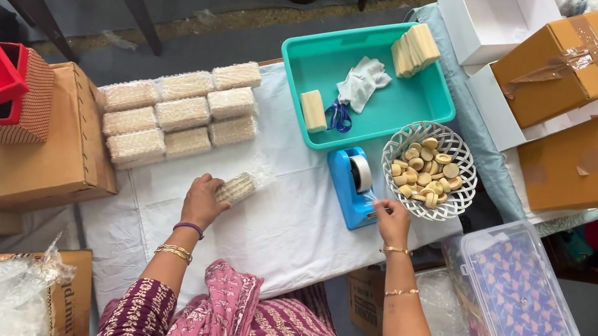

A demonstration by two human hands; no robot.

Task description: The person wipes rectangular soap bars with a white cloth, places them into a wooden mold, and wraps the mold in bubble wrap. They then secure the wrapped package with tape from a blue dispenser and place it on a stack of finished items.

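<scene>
Fingers of right hand (391, 217) at tape dispenser (352, 186) edge; left hand (203, 200) grips wrapped pack (237, 187).

Table (288, 231), white cloth cover. Stacked at left-centre: wrapped packs (177, 112), rows touching. Back centre: teal tray (309, 60). Just in front of tray: blue tape dispenser (351, 185), touching white lattice bowl (459, 179) on its right. Far left: cardboard box (51, 151), overhanging the table edge. Right side: white boxes (494, 18) with taped brown cartons (567, 63) resting on them.
</scene>
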